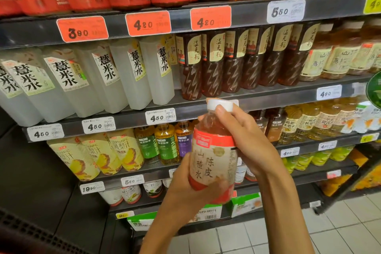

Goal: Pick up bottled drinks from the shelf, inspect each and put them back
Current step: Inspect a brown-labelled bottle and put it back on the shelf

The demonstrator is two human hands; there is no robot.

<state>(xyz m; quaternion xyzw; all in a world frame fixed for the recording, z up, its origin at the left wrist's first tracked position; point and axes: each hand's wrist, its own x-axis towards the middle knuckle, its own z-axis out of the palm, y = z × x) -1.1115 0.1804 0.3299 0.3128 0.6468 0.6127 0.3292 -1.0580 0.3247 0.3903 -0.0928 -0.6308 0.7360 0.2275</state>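
While left hand (pixel 191 187) grips bottle (pixel 213 159) base, right hand (pixel 245 140) pinches its cap (pixel 219 105) (white).

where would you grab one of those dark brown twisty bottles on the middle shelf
Grip the dark brown bottle nearest the white bottles by its labelled upper body, coming straight from the front. The row stands upright and tightly packed, leaving no room at the sides.
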